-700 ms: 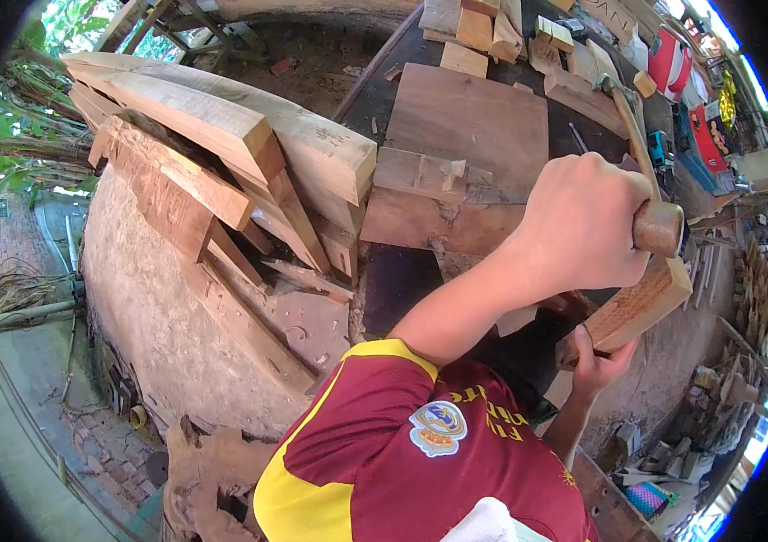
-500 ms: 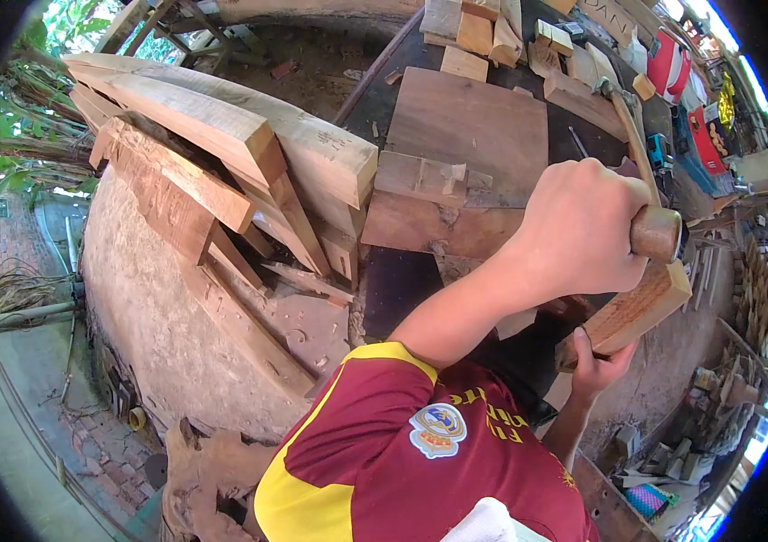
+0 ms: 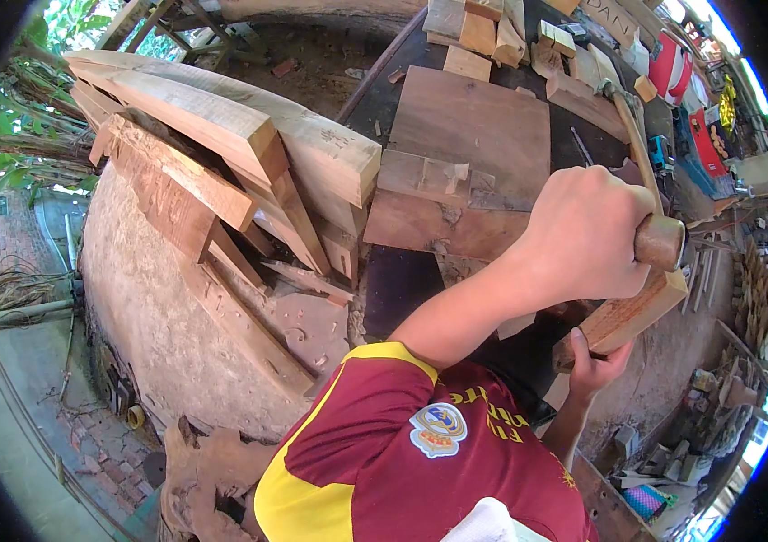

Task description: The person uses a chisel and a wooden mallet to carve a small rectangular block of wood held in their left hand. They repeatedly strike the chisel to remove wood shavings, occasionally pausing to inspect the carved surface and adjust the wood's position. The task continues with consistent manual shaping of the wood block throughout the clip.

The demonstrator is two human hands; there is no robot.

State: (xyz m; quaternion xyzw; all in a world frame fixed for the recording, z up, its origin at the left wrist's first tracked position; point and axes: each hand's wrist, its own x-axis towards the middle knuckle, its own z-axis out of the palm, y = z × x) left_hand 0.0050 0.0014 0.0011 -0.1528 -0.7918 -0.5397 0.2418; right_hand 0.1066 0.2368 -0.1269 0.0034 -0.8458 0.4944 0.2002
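My left hand (image 3: 587, 230), its arm reaching across from the left, is closed in a fist around a round wooden handle (image 3: 660, 242). The handle's blunt end sticks out on the right side of the fist; whatever is on its other end is hidden by the hand. Just below the fist is a pale, thick wooden block (image 3: 637, 312), tilted, with a darker grained face. My right hand (image 3: 599, 363) grips this block near its lower end, thumb against its side. Whether the tool touches the block is hidden.
Beyond my arm stands a dark workbench with a flat brown board (image 3: 472, 117), several wood offcuts (image 3: 468, 63) and a long curved wooden shaft (image 3: 632, 126). Heavy timber beams (image 3: 312, 154) lean at the left. A cut wood slab (image 3: 208, 479) lies lower left.
My left fist and the handle have shifted slightly down and to the right. The block has tipped down a little at its far end, still in my right hand.
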